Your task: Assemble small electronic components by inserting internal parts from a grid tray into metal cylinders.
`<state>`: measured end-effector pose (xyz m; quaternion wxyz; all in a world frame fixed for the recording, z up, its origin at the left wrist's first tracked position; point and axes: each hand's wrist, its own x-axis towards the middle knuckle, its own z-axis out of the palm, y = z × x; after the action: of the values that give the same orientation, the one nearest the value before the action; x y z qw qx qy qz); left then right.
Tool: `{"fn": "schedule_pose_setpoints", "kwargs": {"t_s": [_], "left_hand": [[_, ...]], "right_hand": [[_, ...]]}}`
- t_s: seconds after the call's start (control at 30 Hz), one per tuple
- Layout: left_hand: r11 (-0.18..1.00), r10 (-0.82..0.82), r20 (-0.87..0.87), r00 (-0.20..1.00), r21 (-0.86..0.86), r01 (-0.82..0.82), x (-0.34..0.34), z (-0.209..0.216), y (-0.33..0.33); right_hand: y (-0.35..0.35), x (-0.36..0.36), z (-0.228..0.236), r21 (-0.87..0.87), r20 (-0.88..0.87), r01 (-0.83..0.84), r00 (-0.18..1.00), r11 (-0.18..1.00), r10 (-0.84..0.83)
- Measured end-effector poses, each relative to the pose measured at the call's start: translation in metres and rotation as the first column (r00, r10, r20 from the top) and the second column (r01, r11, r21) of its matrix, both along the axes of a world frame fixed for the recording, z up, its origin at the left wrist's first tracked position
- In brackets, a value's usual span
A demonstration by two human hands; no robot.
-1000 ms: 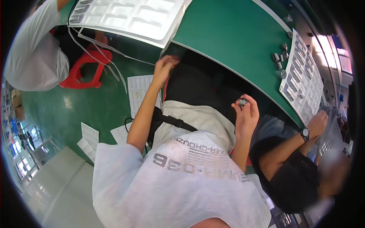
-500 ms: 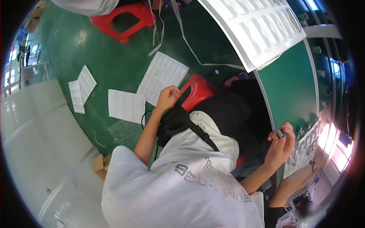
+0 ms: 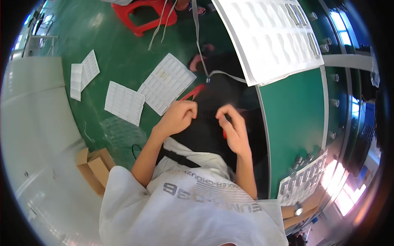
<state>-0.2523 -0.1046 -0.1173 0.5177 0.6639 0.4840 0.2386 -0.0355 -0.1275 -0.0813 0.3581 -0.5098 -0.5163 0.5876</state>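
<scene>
Over my lap, my left hand (image 3: 179, 117) is closed, its fingers curled inward. My right hand (image 3: 234, 130) faces it across a small gap, thumb and fingers bent together. Whatever either hand may hold is hidden behind the fingers. To the right, a white moulded tray (image 3: 283, 53) rests on the far part of the green table (image 3: 291, 115), with a few narrow metal parts in its slots. Nearer me, a second white tray (image 3: 283, 196) holds several grey metal parts, and small metal pieces (image 3: 297, 162) stand beside it on the table.
White slotted sheets (image 3: 167, 83) lie on the green floor at left, near clear plastic film (image 3: 119, 131) and a cardboard box (image 3: 96, 170). A red stool (image 3: 143, 28) stands far off. White straps (image 3: 197, 37) hang near the table. Another person's watched wrist (image 3: 298, 209) is at lower right.
My right hand has come from the table edge, where it held a small grey metal part, to my lap. My left hand has moved in toward it. The view has shifted.
</scene>
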Motion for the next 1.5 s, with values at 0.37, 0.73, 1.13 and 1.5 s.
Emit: {"fn": "schedule_pose_setpoints", "kwargs": {"t_s": [0.37,0.73,1.13,1.5], "left_hand": [[0.663,0.748,-0.332,0.574,0.339,-0.668,-0.054,-0.077,-0.001],[0.597,0.753,-0.407,0.517,0.094,-0.797,-0.081,-0.099,0.038],[0.600,0.727,-0.421,0.542,0.006,-0.800,-0.075,-0.094,0.050],[0.592,0.804,0.042,0.593,0.032,-0.805,-0.077,-0.092,0.079]], "right_hand": [[0.021,-0.028,-0.368,-0.311,0.724,0.299,0.689,0.902,0.022],[0.048,-0.043,-0.545,-0.615,0.717,0.355,0.624,0.704,0.311],[0.116,-0.101,-0.606,-0.550,0.830,0.355,0.331,0.756,0.449],[0.186,-0.151,-0.254,-0.401,0.108,0.506,0.854,0.764,-0.508]]}}
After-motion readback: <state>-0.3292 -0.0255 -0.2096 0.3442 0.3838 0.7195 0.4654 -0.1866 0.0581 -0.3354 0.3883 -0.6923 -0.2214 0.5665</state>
